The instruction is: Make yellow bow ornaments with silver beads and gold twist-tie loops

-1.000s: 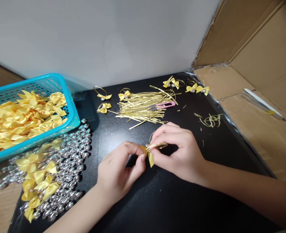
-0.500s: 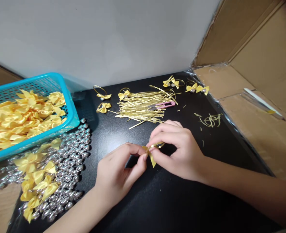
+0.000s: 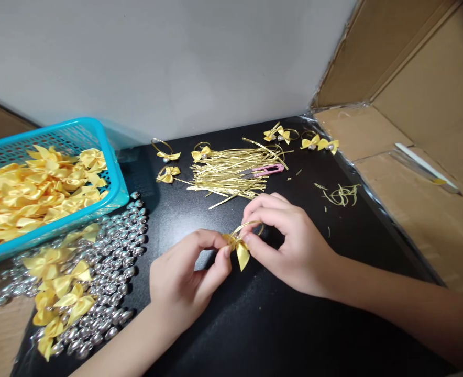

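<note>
Between my hands is a yellow ribbon bow (image 3: 241, 254) with a loop of gold twist tie (image 3: 247, 224) standing off it. My left hand (image 3: 194, 280) pinches the bow's left side between thumb and index finger. The thumb and index finger of my right hand (image 3: 288, 243) close on the loop of the twist tie, just right of the bow. Whether a bell is fixed to this bow is hidden. Beyond my hands lies a heap of gold twist ties (image 3: 227, 170), with pink thread snips (image 3: 268, 169) resting on it.
A blue basket (image 3: 116, 180) of yellow bows stands at the left. Silver beads (image 3: 113, 272) and loose bows (image 3: 74, 301) spread in front of it. Bows with looped ties (image 3: 168, 174) lie at the back, cut scraps (image 3: 341, 195) at right, and a white-handled tool (image 3: 428, 162) on cardboard.
Both hands have shifted slightly left with the bow. The bow has turned so more of its ribbon shows, and the twist-tie loop is more open to view.
</note>
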{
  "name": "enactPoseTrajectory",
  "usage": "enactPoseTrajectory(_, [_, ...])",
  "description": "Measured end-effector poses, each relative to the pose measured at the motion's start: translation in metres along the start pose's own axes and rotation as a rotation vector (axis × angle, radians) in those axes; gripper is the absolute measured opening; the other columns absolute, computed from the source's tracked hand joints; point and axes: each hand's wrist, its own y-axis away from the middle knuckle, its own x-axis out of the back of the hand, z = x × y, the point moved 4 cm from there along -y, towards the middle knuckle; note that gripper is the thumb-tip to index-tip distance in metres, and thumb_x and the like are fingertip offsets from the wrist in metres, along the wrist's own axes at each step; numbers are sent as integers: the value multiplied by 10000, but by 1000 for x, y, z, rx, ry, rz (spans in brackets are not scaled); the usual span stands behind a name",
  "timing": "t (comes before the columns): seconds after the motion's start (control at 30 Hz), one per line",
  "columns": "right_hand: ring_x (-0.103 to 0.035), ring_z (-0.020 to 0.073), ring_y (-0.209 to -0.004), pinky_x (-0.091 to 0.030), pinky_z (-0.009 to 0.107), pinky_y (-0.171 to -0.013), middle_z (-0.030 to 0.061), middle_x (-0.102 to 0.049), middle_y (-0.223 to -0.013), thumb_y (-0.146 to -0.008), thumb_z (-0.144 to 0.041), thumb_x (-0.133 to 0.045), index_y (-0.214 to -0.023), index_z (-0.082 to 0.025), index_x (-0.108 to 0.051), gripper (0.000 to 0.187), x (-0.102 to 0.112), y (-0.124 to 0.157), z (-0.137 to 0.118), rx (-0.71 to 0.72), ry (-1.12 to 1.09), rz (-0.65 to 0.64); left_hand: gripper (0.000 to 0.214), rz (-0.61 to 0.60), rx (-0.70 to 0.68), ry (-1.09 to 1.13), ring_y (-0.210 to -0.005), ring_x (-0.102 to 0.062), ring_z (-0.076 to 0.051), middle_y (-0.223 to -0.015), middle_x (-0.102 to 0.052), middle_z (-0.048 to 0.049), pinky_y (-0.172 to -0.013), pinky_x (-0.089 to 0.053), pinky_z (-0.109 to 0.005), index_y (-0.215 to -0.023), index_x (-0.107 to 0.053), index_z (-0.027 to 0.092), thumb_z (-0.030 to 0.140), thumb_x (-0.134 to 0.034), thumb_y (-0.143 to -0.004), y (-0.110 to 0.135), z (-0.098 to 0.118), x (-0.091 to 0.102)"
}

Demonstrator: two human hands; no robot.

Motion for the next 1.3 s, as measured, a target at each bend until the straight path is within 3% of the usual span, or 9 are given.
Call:
enactPoseTrajectory(0.33, [-605,139,-823,-484,286,-776,28,-633,-862,-778,-79,-572,-726,-180,-611,120,-2,-1,2,-31,-87,-58,77,-13,56,61,-506,-597,-74,-662,-675,38,-512,-479,-170,-803,-577,201,134,-611,-817,0,-1,-1])
enactPoseTrajectory(0.47, [-586,192,-971,-462,356,-885,44,-645,-981,-714,-87,-631,-898,-206,-601,222,8,3,-3,123,49,147,81,-39,98,46,-436,-538,-56,-620,-654,56,-481,-462,-166,-776,-579,201,144,-618,-819,-2,-3,-3])
enactPoseTrajectory(0.53, [-567,200,-988,-434,379,-906,36,-641,-1013,-711,-96,-641,-848,-227,-601,194,13,6,-10,259,161,217,73,-50,110,42,-426,-526,-52,-617,-652,60,-459,-442,-160,-783,-582,200,150,-622,-818,-2,-3,-3])
enactPoseTrajectory(0.6, [-549,208,-995,-405,397,-914,23,-643,-1024,-726,-113,-642,-748,-232,-607,126,14,9,-15,349,264,184,73,-61,113,50,-426,-521,-47,-620,-653,64,-442,-420,-152,-786,-583,197,142,-621,-815,-3,-3,-4])
enactPoseTrajectory(0.67, [-519,232,-1048,-382,420,-934,24,-645,-1051,-746,-147,-647,-722,-230,-628,89,11,8,-14,345,314,106,80,-68,110,61,-428,-518,-42,-626,-656,66,-440,-411,-147,-786,-583,195,128,-618,-812,-3,-3,-4])
enactPoseTrajectory(0.8, [-482,243,-1086,-365,434,-947,38,-641,-1140,-814,-189,-618,-838,-227,-686,82,6,5,-8,292,324,3,80,-85,109,80,-445,-534,-48,-646,-666,58,-443,-412,-154,-789,-582,194,125,-614,-813,-3,-3,-4])
enactPoseTrajectory(1.03, [-498,219,-1035,-346,417,-920,10,-681,-1084,-851,-173,-586,-753,-227,-680,145,7,1,-6,360,390,21,85,-98,141,105,-405,-486,-41,-625,-650,59,-399,-377,-153,-778,-570,196,128,-600,-819,-3,-3,-5])
enactPoseTrajectory(1.3, [-500,232,-1095,-308,462,-988,32,-662,-1163,-882,-177,-543,-790,-202,-630,128,6,1,-4,389,433,-67,82,-93,132,117,-399,-470,-33,-628,-638,72,-447,-414,-154,-783,-569,199,138,-606,-824,-4,-5,-4])
